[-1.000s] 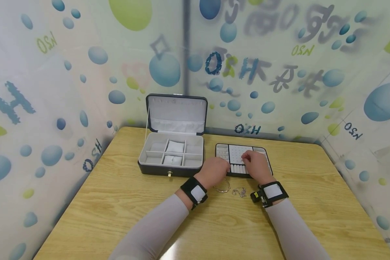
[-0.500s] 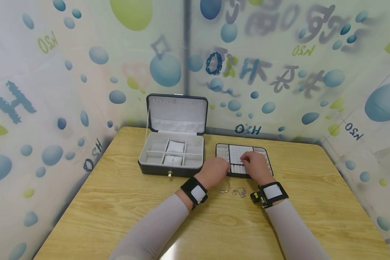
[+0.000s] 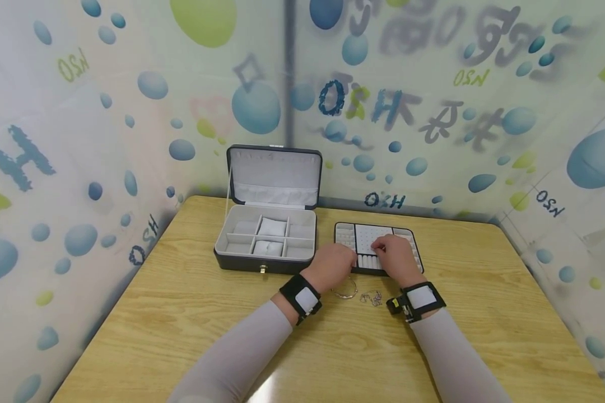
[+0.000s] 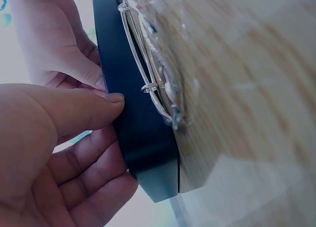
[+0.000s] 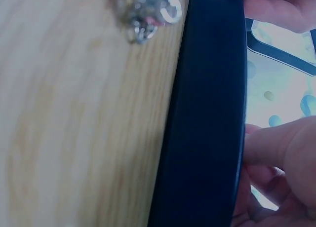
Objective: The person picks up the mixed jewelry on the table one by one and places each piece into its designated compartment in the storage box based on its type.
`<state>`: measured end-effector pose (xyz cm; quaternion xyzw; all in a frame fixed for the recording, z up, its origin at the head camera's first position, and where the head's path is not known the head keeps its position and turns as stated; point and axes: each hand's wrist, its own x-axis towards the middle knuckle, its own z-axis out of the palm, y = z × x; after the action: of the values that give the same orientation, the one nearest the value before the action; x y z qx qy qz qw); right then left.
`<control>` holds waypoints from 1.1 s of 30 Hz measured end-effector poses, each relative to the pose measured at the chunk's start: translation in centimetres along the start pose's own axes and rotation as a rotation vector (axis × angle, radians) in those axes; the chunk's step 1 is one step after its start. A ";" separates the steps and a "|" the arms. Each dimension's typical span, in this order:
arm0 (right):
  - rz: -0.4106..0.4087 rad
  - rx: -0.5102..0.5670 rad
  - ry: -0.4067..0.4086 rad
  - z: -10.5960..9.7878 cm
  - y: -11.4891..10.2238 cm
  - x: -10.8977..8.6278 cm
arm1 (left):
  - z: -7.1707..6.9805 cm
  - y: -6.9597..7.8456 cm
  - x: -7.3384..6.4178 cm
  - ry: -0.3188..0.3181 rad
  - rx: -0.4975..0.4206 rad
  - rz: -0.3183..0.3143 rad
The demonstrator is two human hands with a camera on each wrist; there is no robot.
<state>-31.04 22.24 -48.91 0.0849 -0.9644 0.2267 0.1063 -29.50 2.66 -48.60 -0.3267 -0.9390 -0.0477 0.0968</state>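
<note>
The jewelry tray (image 3: 367, 236) lies flat on the table, dark-edged, with a white dotted panel, ring slots and side compartments. My left hand (image 3: 330, 266) grips its front left edge; in the left wrist view the thumb presses the black front wall and the fingers curl over the rim. My right hand (image 3: 400, 260) is over the tray, thumb and index fingertip close together at the dotted panel. Whatever may be between them is hidden. A silvery bangle (image 3: 354, 292) and a small silvery chain (image 3: 375, 299) lie on the table before the tray.
To the left stands a black jewelry box (image 3: 239, 263), lid (image 3: 274, 168) raised, with several pale compartments and two white cushions (image 3: 272, 227). A patterned curtain wall rises behind and beside the wooden table (image 3: 343, 358).
My right fingertips have shifted slightly to the left over the dotted panel. The left hand, tray, bangle and chain stay where they were.
</note>
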 end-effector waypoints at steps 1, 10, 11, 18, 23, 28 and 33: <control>-0.001 -0.002 0.001 0.0 0.0 0.0 | 0.0 0.0 0.0 -0.002 -0.002 -0.002; 0.005 -0.013 -0.023 -0.2 -0.3 -0.1 | -0.4 0.0 -0.2 -0.005 -0.013 -0.011; 0.004 -0.011 -0.025 -0.2 -0.3 -0.1 | -0.5 0.0 -0.2 -0.005 -0.015 -0.010; 0.000 0.013 -0.016 -0.4 0.0 -0.2 | -0.5 0.1 -0.1 -0.003 -0.030 -0.003; 0.007 0.024 -0.013 -0.5 0.3 -0.2 | -0.4 0.0 -0.1 -0.002 -0.034 -0.003; 0.031 0.032 -0.026 -0.8 0.3 -0.1 | -0.5 0.1 -0.1 -0.009 -0.025 -0.003; 0.026 0.014 -0.012 -1.5 0.1 -0.1 | -0.6 0.0 -0.2 -0.012 -0.035 -0.008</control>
<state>-30.68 22.98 -47.69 0.0746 -0.9644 0.2344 0.0967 -29.24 2.49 -48.04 -0.3247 -0.9399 -0.0628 0.0853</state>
